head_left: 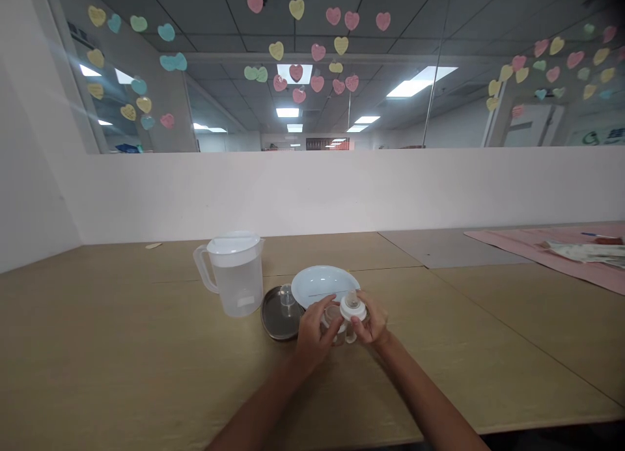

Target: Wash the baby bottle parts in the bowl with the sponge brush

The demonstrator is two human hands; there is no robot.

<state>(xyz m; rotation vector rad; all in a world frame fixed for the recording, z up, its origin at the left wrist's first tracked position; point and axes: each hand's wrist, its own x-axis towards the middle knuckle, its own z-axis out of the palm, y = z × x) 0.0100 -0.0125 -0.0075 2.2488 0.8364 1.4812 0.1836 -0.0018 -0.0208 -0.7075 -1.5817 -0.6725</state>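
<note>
My left hand (pixel 316 327) is wrapped around a clear baby bottle (pixel 333 315) whose open top faces up. Beside it, my right hand (pixel 374 319) grips a white bottle collar with a clear nipple (pixel 353 306), tilted and apart from the bottle mouth. Just beyond my hands sits a white bowl (pixel 325 282). Left of the bowl, a dark metal tray (pixel 277 321) carries a small clear cap (pixel 287 297). My left hand partly covers the tray's right side and most of the bottle's body.
A clear plastic pitcher (pixel 239 282) with a white lid stands left of the tray. At the far right, a pink cloth (pixel 512 243) bears white packets (pixel 586 251) and a blue pen (pixel 598 235). A white wall with a window (pixel 312 112) rises behind the table (pixel 146 353).
</note>
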